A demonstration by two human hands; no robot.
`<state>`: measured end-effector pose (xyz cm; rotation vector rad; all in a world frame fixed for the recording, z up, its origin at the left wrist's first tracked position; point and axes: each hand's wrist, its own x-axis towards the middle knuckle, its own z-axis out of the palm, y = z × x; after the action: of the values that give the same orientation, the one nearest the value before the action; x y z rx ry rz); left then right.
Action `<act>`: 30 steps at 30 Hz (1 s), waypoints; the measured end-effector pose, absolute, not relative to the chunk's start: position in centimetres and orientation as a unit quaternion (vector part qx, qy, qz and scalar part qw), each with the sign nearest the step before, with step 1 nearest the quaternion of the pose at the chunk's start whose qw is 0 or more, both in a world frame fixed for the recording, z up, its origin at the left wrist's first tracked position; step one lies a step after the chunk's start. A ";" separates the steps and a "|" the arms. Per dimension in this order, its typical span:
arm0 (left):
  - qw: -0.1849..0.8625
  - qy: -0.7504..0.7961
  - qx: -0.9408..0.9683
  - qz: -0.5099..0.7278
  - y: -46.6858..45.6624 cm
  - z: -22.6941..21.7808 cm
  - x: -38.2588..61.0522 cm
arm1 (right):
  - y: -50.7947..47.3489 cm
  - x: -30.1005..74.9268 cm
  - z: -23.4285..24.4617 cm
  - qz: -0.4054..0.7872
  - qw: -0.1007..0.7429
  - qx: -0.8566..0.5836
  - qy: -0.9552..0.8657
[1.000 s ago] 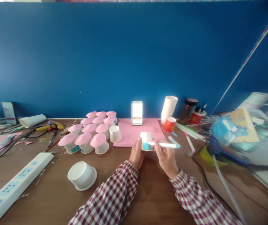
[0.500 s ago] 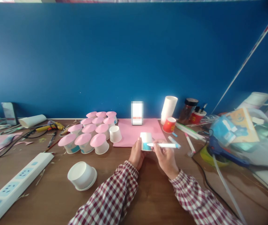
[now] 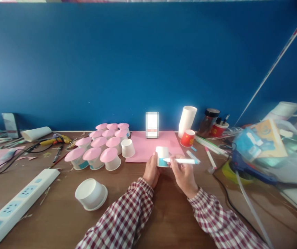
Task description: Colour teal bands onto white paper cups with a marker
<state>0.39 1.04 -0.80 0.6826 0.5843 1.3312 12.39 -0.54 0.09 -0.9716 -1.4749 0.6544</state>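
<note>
A small white paper cup [image 3: 161, 150] with a blue patch on its side is gripped by my left hand [image 3: 151, 170], whose fingers wrap round its left side and base. My right hand [image 3: 184, 174] pinches a white marker [image 3: 187, 161] with a blue end, held nearly level. The marker's tip touches or lies very close to the blue patch; I cannot tell which. Beyond the hands lies a sheet of pink paper [image 3: 140, 147]. To its left, an upside-down white cup [image 3: 128, 148] stands beside several cups topped with pink paper cones [image 3: 109, 155].
A white tub [image 3: 89, 194] sits at front left, near a power strip [image 3: 21, 204]. A red cup [image 3: 188, 138], a tall white cup stack [image 3: 187, 119] and a dark-lidded jar [image 3: 209, 122] stand at the back right. Plastic bags [image 3: 290, 152] and a blue glue gun [image 3: 254, 172] crowd the right.
</note>
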 end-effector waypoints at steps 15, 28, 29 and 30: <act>0.695 0.261 0.301 0.598 1.0 -0.8 0.4 | -0.7 12.3 0.4 0.288 0.581 -0.422 -0.633; 0.724 0.275 0.230 0.590 1.2 -0.9 0.0 | -0.7 12.4 1.1 0.263 0.594 -0.445 -0.616; 0.723 0.278 0.227 0.591 1.2 -1.0 0.0 | -0.7 12.5 1.1 0.262 0.595 -0.445 -0.616; 0.722 0.281 0.225 0.591 1.2 -1.0 0.0 | -0.7 12.5 1.1 0.261 0.596 -0.445 -0.616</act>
<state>-0.02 1.24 -0.96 0.4970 0.6196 1.3056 12.46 -0.68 1.06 -1.0329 -1.4298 0.6050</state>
